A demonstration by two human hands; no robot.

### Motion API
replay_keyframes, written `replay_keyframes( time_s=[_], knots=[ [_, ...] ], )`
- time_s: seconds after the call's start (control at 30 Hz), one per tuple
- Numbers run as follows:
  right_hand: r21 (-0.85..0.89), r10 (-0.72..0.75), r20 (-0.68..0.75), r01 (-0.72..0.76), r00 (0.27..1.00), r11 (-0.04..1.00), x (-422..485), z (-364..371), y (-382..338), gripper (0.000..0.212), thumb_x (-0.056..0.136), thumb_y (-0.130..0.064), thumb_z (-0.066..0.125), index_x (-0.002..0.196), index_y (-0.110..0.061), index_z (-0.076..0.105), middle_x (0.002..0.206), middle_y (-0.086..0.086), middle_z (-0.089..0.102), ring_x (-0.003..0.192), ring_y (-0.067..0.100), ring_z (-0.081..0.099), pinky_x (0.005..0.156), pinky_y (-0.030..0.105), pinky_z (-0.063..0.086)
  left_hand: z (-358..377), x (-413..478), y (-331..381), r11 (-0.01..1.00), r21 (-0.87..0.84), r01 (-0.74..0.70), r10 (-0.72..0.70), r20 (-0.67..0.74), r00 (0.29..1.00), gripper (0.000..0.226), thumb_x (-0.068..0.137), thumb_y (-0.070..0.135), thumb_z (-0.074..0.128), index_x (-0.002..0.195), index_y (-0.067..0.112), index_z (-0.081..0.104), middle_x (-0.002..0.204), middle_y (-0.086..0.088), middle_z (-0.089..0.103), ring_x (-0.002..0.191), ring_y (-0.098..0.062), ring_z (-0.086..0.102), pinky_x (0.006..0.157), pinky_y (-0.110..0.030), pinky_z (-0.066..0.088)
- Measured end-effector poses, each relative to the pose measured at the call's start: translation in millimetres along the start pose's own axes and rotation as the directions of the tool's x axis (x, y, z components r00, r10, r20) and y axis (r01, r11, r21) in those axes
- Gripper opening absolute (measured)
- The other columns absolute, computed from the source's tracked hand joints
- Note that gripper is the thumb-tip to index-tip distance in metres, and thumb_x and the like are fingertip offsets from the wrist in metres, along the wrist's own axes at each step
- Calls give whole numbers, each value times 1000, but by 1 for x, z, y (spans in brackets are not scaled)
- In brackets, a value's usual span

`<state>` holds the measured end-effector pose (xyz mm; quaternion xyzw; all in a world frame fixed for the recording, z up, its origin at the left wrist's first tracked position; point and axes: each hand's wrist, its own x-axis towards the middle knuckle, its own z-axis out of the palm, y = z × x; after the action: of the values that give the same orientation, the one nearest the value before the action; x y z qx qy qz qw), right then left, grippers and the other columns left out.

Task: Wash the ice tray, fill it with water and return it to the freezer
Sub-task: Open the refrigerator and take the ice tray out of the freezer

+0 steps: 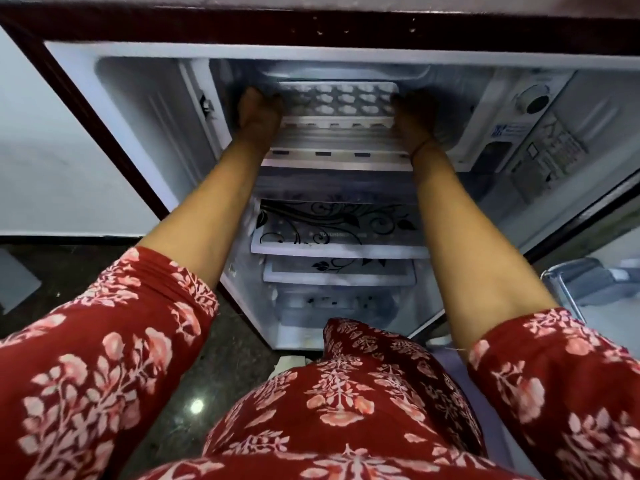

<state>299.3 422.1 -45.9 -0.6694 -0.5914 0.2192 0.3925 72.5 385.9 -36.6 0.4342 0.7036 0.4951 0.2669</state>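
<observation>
Ice tray: the white ice tray [341, 100] lies level inside the freezer compartment [346, 69] at the top of the open fridge [69, 64], its long side across the opening, towards the back.
Tray contact: it sits low over the ribbed freezer floor [337, 142]; it cannot be told whether it rests there or is held just above it.
Tray cells: rows of pale cells show; what they contain cannot be made out.
Left hand: the left hand [258, 110] grips the tray's left end, with the fingers in shadow at the tray's edge.
Right hand: the right hand [414, 114] grips the tray's right end, with the thumb on the rim; a thin thread band [423, 147] circles the wrist.
Arms: both forearms reach straight into the compartment, bare below red floral sleeves [104, 341].
Below the freezer: a glass shelf [332, 225] with black scrollwork, a second shelf [339, 271] under it, then a clear drawer [332, 308].
Right of the compartment: a round control dial [533, 98], beside it the inner face of the open door [595, 109].
Floor: dark speckled floor [86, 271] at lower left.
</observation>
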Motion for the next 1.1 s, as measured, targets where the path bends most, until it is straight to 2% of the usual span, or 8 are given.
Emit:
replay_keyframes(
  time_s=[0.23, 0.37, 0.47, 0.57, 0.73, 0.87, 0.97, 1.1],
  knots=[
    [22, 103, -89, -102, 991, 995, -27, -17, 2, 37, 94, -23, 51, 121, 1, 58, 126, 15, 59, 114, 26, 56, 86, 27, 43, -8, -24, 0, 1000, -13, -1, 1, -16, 1000, 42, 77, 18, 60, 114, -3, 59, 114, -19, 64, 107, -32, 59, 89, -42, 51],
    [32, 159, -100, -157, 982, 987, -49, -31, -2, 39, 93, -25, 55, 124, -3, 58, 129, 13, 58, 119, 24, 54, 94, 25, 43, -17, -50, 9, 1000, -21, 19, -19, -25, 1000, 37, 80, 12, 59, 114, -2, 59, 113, -18, 64, 105, -31, 60, 84, -37, 50],
    [131, 222, -88, -210, 971, 969, -71, -39, -5, 36, 94, -19, 54, 127, -5, 54, 132, 10, 56, 120, 22, 53, 75, 11, 35, -25, -71, 15, 998, 34, 62, -61, -32, 998, 37, 83, 11, 59, 119, 1, 58, 119, -15, 63, 109, -28, 59, 86, -32, 48],
    [155, 261, -104, -244, 960, 957, -98, -50, -11, 35, 93, -19, 55, 125, -4, 56, 130, 12, 58, 118, 24, 54, 72, 13, 36, -36, -91, 15, 994, 31, 102, -101, -29, 994, 37, 84, 14, 61, 119, 2, 57, 121, -14, 62, 111, -27, 59, 85, -27, 47],
    [310, 317, -139, -262, 938, 914, -148, -63, -20, 29, 89, -14, 60, 115, -3, 60, 117, 10, 63, 99, 17, 58, 81, 22, 47, -63, -129, 9, 989, -20, 146, -145, 18, 989, 29, 83, 17, 64, 112, 10, 61, 109, -7, 66, 86, -22, 68, 79, -34, 57],
    [345, 364, -168, -292, 916, 892, -185, -70, -23, 32, 86, -16, 63, 115, -6, 57, 115, 11, 64, 104, 25, 61, 90, 33, 50, -84, -161, 4, 984, -54, 168, -166, 44, 985, 31, 86, 19, 65, 116, 11, 58, 110, -3, 64, 70, -14, 67, 73, -31, 56],
    [333, 372, -173, -301, 912, 894, -221, -74, -25, 32, 87, -15, 62, 117, -6, 55, 109, 7, 62, 95, 19, 59, 79, 26, 47, -102, -185, -4, 979, -83, 185, -179, 71, 981, 45, 85, 19, 66, 127, 11, 52, 120, -7, 61, 64, -5, 63, 67, -25, 54],
    [367, 378, -191, -291, 906, 883, -270, -77, -26, 32, 87, -12, 63, 116, -5, 55, 99, 0, 56, 88, 13, 54, 67, 16, 40, -130, -220, -12, 980, -76, 186, -178, 92, 980, 43, 84, 16, 67, 125, 12, 53, 113, 3, 64, 71, -5, 62, 66, -22, 54]
  ],
)
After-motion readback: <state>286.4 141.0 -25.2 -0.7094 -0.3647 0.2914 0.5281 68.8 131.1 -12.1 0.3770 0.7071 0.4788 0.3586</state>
